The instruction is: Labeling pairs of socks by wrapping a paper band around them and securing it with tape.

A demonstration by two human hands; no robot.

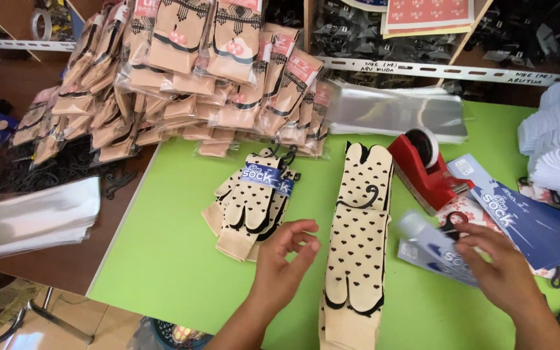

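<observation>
- Left hand (pixel 280 262) hung open, holding nothing; the sock stack (pixel 356 240) ran lengthwise away from me, just right of those fingers.
- Right hand (pixel 503 272) pinched a blue label (pixel 432 249), further off.

Your left hand (pixel 280 262) hovers near the tabletop's near edge, palm turned inward, fingers (pixel 303 228) loosely curled and spread, closed on nothing. Your right hand (pixel 497 266) reaches in from the right, knuckles up, its fingers pinched together at the tips.

Two bare forearms, left hand (pixel 284 255) and right hand (pixel 497 268), no sleeves, rings or watch
</observation>
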